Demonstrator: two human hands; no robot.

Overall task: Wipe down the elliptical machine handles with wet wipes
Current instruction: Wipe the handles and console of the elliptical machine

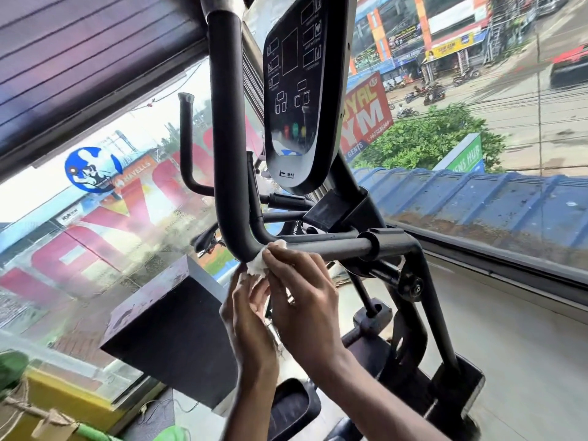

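Elliptical handle (227, 148) (black, curved): both hands (283, 300) pinch a white wet wipe (259, 261) against its bend, at 6 o'clock below the console (302, 90). The bunched wipe may slip free.

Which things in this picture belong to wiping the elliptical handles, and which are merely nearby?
Belongs to the job:
- wet wipe
- black handle bar
- left hand
- right hand

Merely nearby:
- console panel
- dark box
- foot pedal
- yellow box
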